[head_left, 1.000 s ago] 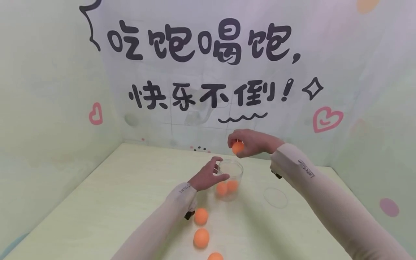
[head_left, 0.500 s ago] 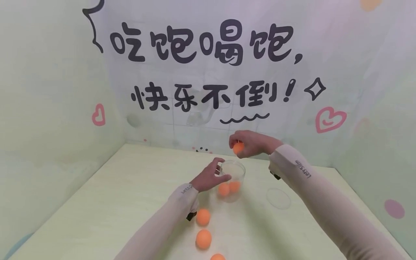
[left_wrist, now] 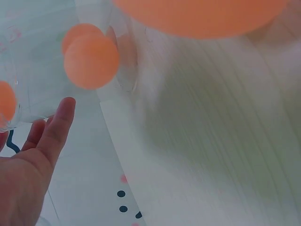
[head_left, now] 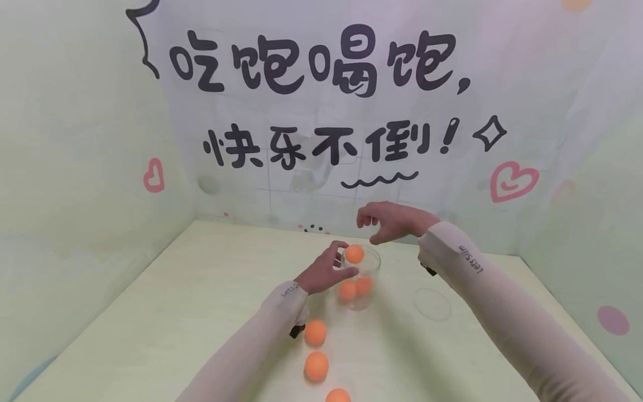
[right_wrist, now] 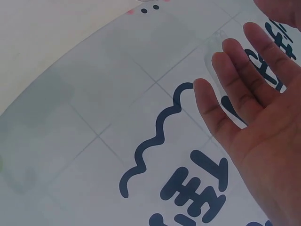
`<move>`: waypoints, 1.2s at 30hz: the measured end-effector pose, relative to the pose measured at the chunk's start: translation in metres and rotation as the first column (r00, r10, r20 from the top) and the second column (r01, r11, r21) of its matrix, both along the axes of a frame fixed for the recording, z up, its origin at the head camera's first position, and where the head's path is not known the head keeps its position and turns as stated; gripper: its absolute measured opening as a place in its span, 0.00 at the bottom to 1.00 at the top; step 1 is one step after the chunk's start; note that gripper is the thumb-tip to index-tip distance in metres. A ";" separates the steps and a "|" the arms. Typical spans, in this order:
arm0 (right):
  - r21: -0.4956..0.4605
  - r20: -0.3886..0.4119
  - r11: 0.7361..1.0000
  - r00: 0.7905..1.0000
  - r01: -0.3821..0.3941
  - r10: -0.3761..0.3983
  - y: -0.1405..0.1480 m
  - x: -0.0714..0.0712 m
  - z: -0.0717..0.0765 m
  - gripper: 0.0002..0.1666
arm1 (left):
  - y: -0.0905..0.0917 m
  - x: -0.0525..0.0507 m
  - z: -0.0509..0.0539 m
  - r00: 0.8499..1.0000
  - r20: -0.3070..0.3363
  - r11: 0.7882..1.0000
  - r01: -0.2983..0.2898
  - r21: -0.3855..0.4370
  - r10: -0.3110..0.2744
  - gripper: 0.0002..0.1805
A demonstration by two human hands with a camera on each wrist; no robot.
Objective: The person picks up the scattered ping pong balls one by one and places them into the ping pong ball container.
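A clear plastic jar (head_left: 372, 268) stands upright on the table, with two orange ping-pong balls (head_left: 348, 290) low inside it. A third ping-pong ball (head_left: 354, 254) is at the jar's mouth, touching neither palm. My left hand (head_left: 324, 271) holds the jar near its rim, thumb in front and fingers behind. In the left wrist view, the left hand's fingers (left_wrist: 56, 129) lie along the jar wall. Above and right of the mouth, my right hand (head_left: 392, 220) holds nothing. The right wrist view shows its fingers (right_wrist: 235, 89) spread and relaxed.
Three more ping-pong balls lie in a row toward me: a far one (head_left: 315, 333), a middle one (head_left: 316, 366) and a near one (head_left: 339, 396) cut by the frame. A clear round lid or ring (head_left: 432, 304) lies right of the jar. A printed cloth wall (head_left: 301, 195) rises behind the table.
My right hand has let go of the ping-pong ball it was pinching, and that ball is now at the jar's mouth. The left hand has stayed on the jar.
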State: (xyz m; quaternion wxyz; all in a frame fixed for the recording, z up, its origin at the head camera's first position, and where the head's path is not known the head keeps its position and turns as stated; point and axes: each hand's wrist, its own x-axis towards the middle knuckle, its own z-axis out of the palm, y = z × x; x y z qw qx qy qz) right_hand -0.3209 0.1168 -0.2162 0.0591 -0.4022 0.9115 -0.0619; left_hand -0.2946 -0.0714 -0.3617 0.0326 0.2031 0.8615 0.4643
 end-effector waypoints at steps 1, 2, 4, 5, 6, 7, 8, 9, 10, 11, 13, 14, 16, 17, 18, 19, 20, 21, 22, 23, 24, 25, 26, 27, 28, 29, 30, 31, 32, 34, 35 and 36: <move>0.002 0.002 1.000 1.000 0.005 -0.005 0.001 0.000 0.000 0.17 | 0.000 0.000 0.000 1.000 0.000 1.000 0.000 0.002 0.000 0.33; 0.006 0.007 1.000 1.000 0.014 -0.014 0.001 0.000 0.000 0.17 | 0.000 0.000 0.001 1.000 0.001 1.000 -0.001 0.003 0.001 0.33; 0.010 0.015 1.000 1.000 0.027 -0.027 0.002 0.000 0.001 0.18 | 0.000 -0.001 0.001 1.000 0.009 1.000 -0.003 0.003 0.003 0.34; 0.013 0.019 0.999 0.999 0.033 -0.033 0.003 0.000 0.000 0.18 | -0.001 -0.001 0.001 1.000 0.014 1.000 -0.004 0.003 0.004 0.35; 0.014 0.024 0.999 0.999 0.038 -0.038 0.003 0.000 0.000 0.18 | -0.001 -0.001 0.001 1.000 0.015 1.000 -0.004 0.000 0.004 0.35; 0.016 0.027 0.999 0.999 0.042 -0.042 0.004 0.000 0.000 0.19 | -0.001 -0.002 0.001 1.000 0.015 1.000 -0.003 -0.001 0.003 0.35; 0.017 0.028 0.999 0.999 0.042 -0.043 0.004 0.000 0.000 0.19 | -0.001 -0.002 0.001 1.000 0.015 1.000 -0.002 -0.001 0.002 0.35; 0.017 0.028 0.999 0.999 0.043 -0.044 0.005 0.000 -0.001 0.19 | -0.001 -0.002 0.001 1.000 0.014 1.000 0.000 0.000 0.000 0.35; 0.018 0.027 0.999 0.999 0.042 -0.043 0.005 -0.001 -0.001 0.19 | -0.001 -0.003 0.001 1.000 0.014 1.000 0.001 0.001 -0.001 0.35; 0.017 0.024 0.999 0.999 0.038 -0.038 0.005 -0.001 -0.001 0.19 | -0.001 -0.003 0.001 1.000 0.014 1.000 0.001 0.002 -0.001 0.34; 0.017 0.019 0.999 0.999 0.030 -0.030 0.006 -0.001 0.000 0.20 | -0.001 -0.002 0.002 1.000 0.013 1.000 -0.002 0.001 0.002 0.34; 0.016 0.019 1.000 0.999 0.027 -0.028 0.006 -0.001 0.000 0.20 | -0.001 -0.002 0.002 1.000 0.015 1.000 -0.005 -0.002 0.005 0.33; 0.014 0.019 1.000 1.000 0.025 -0.025 0.006 -0.001 0.000 0.21 | -0.001 -0.001 0.003 1.000 0.016 1.000 -0.011 -0.008 0.011 0.33; 0.013 0.020 1.000 0.999 0.025 -0.026 0.007 -0.001 0.000 0.21 | -0.001 0.000 0.003 1.000 0.017 1.000 -0.015 -0.012 0.015 0.34; 0.014 0.022 0.999 0.999 0.030 -0.030 0.007 -0.001 0.000 0.22 | -0.001 0.000 0.004 1.000 0.018 1.000 -0.017 -0.015 0.017 0.34; 0.014 0.023 0.999 0.999 0.031 -0.032 0.007 0.000 0.000 0.22 | -0.001 0.000 0.004 1.000 0.019 1.000 -0.018 -0.017 0.018 0.34; 0.013 0.028 0.999 0.999 0.034 -0.035 0.008 0.000 0.000 0.22 | -0.001 0.000 0.004 1.000 0.021 1.000 -0.017 -0.018 0.018 0.34; 0.012 0.031 0.999 0.999 0.036 -0.036 0.008 0.000 -0.001 0.23 | -0.001 0.000 0.004 1.000 0.022 1.000 -0.017 -0.018 0.018 0.34; 0.011 0.038 0.999 0.998 0.041 -0.042 0.008 0.001 -0.001 0.23 | -0.001 0.000 0.003 1.000 0.025 1.000 -0.017 -0.019 0.018 0.34; 0.011 0.040 0.999 0.998 0.040 -0.040 0.009 0.001 -0.001 0.24 | -0.001 0.000 0.003 0.999 0.028 1.000 -0.017 -0.021 0.018 0.34; 0.009 0.044 0.999 0.998 0.040 -0.040 0.009 0.001 -0.002 0.24 | -0.001 0.000 0.003 0.999 0.030 1.000 -0.018 -0.021 0.018 0.34; 0.008 0.048 0.999 0.998 0.038 -0.038 0.009 0.001 -0.002 0.25 | -0.001 0.000 0.003 0.999 0.031 1.000 -0.018 -0.022 0.019 0.34; 0.007 0.050 0.999 0.998 0.037 -0.037 0.009 0.001 -0.003 0.25 | -0.001 0.001 0.002 0.999 0.032 1.000 -0.018 -0.022 0.019 0.34; 0.007 0.054 0.999 0.998 0.040 -0.040 0.010 0.001 -0.003 0.26 | 0.000 0.001 0.002 0.999 0.033 1.000 -0.020 -0.022 0.020 0.34; 0.007 0.056 0.999 0.998 0.041 -0.041 0.010 0.001 -0.004 0.26 | 0.000 0.001 0.002 0.999 0.033 1.000 -0.020 -0.020 0.021 0.34; 0.008 0.059 0.999 0.997 0.044 -0.044 0.011 0.001 -0.005 0.27 | 0.000 0.001 0.002 0.999 0.032 1.000 -0.022 -0.020 0.022 0.35; 0.007 0.066 0.999 0.997 0.051 -0.051 0.011 0.001 -0.006 0.28 | 0.000 0.001 0.003 0.999 0.032 1.000 -0.023 -0.019 0.023 0.35; 0.009 0.070 0.998 0.996 0.055 -0.056 0.011 0.001 -0.008 0.29 | 0.000 0.001 0.003 0.999 0.032 1.000 -0.024 -0.019 0.025 0.35; 0.008 0.077 0.998 0.995 0.064 -0.064 0.012 0.001 -0.009 0.29 | 0.000 0.001 0.003 0.999 0.033 1.000 -0.025 -0.017 0.025 0.34; 0.009 0.089 0.997 0.993 0.077 -0.078 0.014 0.001 -0.011 0.31 | 0.001 0.001 0.003 0.999 0.032 1.000 -0.024 -0.017 0.024 0.34; 0.010 0.092 0.997 0.992 0.083 -0.083 0.015 0.001 -0.013 0.31 | 0.001 0.001 0.003 0.999 0.032 1.000 -0.021 -0.017 0.022 0.34; 0.011 0.094 0.996 0.992 0.086 -0.086 0.016 0.001 -0.014 0.31 | 0.001 0.001 0.003 0.999 0.029 1.000 -0.018 -0.016 0.018 0.35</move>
